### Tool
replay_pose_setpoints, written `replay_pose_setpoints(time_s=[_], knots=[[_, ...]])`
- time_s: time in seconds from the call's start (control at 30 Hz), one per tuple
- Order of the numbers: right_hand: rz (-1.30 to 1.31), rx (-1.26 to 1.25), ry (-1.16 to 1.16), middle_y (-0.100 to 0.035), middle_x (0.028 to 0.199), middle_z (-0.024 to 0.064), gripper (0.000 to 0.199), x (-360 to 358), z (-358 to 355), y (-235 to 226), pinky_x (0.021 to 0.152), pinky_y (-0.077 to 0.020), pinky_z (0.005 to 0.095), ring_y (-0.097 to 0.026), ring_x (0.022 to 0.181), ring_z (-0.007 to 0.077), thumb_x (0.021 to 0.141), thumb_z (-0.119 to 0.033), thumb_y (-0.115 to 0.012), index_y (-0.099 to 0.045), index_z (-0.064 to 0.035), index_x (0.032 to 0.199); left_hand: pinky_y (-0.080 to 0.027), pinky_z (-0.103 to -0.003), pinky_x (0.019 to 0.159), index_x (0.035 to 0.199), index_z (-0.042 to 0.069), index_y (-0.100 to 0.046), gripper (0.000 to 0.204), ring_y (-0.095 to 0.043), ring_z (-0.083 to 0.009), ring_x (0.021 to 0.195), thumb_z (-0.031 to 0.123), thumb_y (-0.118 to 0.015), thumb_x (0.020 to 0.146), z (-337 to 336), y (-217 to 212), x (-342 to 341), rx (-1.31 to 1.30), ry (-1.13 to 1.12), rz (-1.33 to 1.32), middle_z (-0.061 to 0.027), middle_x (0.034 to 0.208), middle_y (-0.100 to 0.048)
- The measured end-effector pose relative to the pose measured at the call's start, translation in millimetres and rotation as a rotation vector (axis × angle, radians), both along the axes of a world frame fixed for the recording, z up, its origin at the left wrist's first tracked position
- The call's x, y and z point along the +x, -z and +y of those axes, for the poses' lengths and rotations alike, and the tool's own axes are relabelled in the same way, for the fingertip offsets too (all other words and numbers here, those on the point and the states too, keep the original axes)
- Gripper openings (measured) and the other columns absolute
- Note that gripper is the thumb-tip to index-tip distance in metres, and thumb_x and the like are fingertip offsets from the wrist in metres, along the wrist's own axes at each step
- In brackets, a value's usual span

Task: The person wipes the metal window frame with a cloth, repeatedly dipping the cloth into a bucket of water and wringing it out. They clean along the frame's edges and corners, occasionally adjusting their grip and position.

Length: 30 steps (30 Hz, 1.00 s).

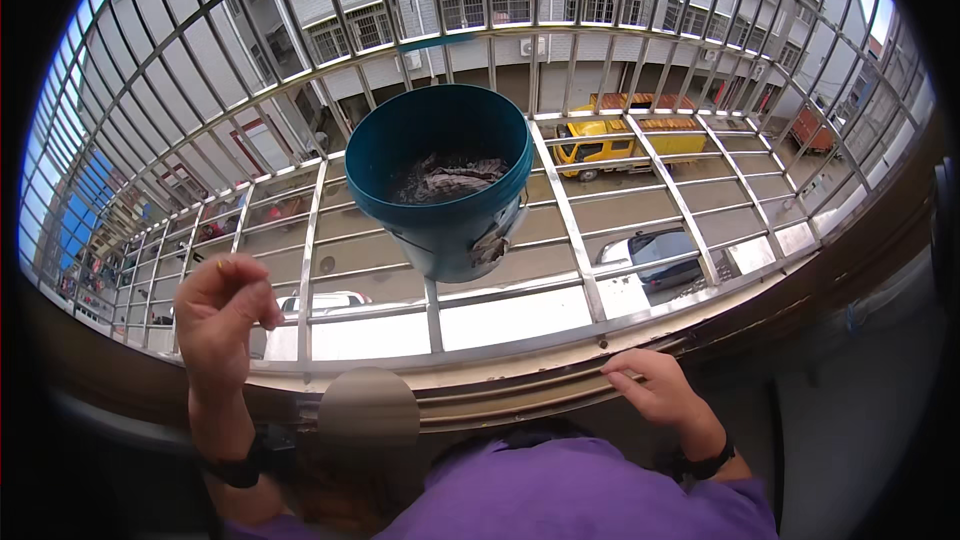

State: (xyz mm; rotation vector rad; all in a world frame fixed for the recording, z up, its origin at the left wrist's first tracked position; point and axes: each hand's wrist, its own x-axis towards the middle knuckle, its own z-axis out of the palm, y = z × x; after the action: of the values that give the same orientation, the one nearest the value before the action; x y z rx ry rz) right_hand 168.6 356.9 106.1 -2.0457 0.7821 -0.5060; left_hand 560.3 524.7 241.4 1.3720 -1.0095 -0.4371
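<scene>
A teal bucket (425, 245) rests upright on the metal bars beyond the window sill. Inside it lies a wet, greyish crumpled mass (460, 178), perhaps cloth, amid dark contents. To the bucket's lower left, my left hand (222, 315) is raised, fingers curled in and thumb pressed to them; whatever they may pinch cannot be made out. My right hand (655, 390) is over the window track (520, 402), to the right of the bucket. Its fingers point left and are drawn together with the thumb. Anything between those fingertips is too small to tell.
A metal bar cage (310, 270) encloses the space outside the window, with wide gaps in its floor. Far below are a yellow truck (600, 147) and a parked car (655, 255). A round beige patch (368, 410) covers part of the sill near my left forearm.
</scene>
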Motion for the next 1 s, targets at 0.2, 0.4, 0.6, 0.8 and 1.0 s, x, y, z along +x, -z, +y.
replay_pose_setpoints(time_s=[0.2, 0.4, 0.6, 0.8, 1.0], knots=[[-0.054, -0.019, 0.113, -0.069, 0.090, 0.0143, 0.015, -29, -17, 27, 0.073, -0.0527, 0.0315, -0.068, 0.083, 0.0252, 0.087, -0.009, -0.066, -0.068, 0.0005, 0.097, -0.049, -0.020, 0.053, 0.097, -0.003, -0.063, 0.012, -0.059, -0.0083, 0.059, 0.006, -0.060, 0.090, -163, -90, 5, 0.345, 0.208, -0.318, -0.0064, 0.070, -0.062], [-0.096, -0.156, 0.244, -0.068, 0.089, 0.0160, 0.014, -32, -27, 26, 0.073, -0.0526, 0.0350, -0.067, 0.082, 0.0302, 0.085, -0.006, -0.066, -0.067, 0.0007, 0.097, -0.053, -0.028, 0.071, 0.107, 0.002, -0.066, 0.022, -0.067, -0.0174, 0.079, 0.009, -0.063, 0.086, -276, -48, -2, 1.068, 0.449, -0.676, -0.0090, 0.088, -0.069], [-0.117, -0.161, 0.433, -0.068, 0.088, 0.0163, 0.011, -28, -26, 21, 0.072, -0.0524, 0.0357, -0.066, 0.080, 0.0309, 0.084, -0.003, -0.065, -0.066, 0.0013, 0.094, -0.055, -0.041, 0.084, 0.139, 0.012, -0.049, 0.054, -0.067, -0.0316, 0.097, 0.028, -0.063, 0.089, -338, 70, 14, 1.494, 0.779, -0.815, -0.0188, 0.123, -0.060], [-0.075, -0.178, 0.466, -0.067, 0.088, 0.0160, 0.010, -20, -31, 16, 0.071, -0.0522, 0.0358, -0.066, 0.079, 0.0308, 0.084, -0.002, -0.064, -0.065, 0.0014, 0.093, -0.055, -0.039, 0.081, 0.130, 0.007, -0.055, 0.047, -0.067, -0.0302, 0.094, 0.027, -0.063, 0.088, -379, 169, 34, 1.622, 0.831, -0.956, -0.0179, 0.115, -0.064], [-0.096, -0.181, 0.483, -0.066, 0.089, 0.0163, 0.010, -13, -35, 9, 0.072, -0.0520, 0.0361, -0.065, 0.080, 0.0314, 0.083, 0.000, -0.063, -0.065, 0.0016, 0.093, -0.055, -0.037, 0.078, 0.121, 0.002, -0.061, 0.041, -0.067, -0.0287, 0.092, 0.026, -0.063, 0.087, -387, 163, 56, 1.652, 0.799, -1.046, -0.0171, 0.106, -0.067]])
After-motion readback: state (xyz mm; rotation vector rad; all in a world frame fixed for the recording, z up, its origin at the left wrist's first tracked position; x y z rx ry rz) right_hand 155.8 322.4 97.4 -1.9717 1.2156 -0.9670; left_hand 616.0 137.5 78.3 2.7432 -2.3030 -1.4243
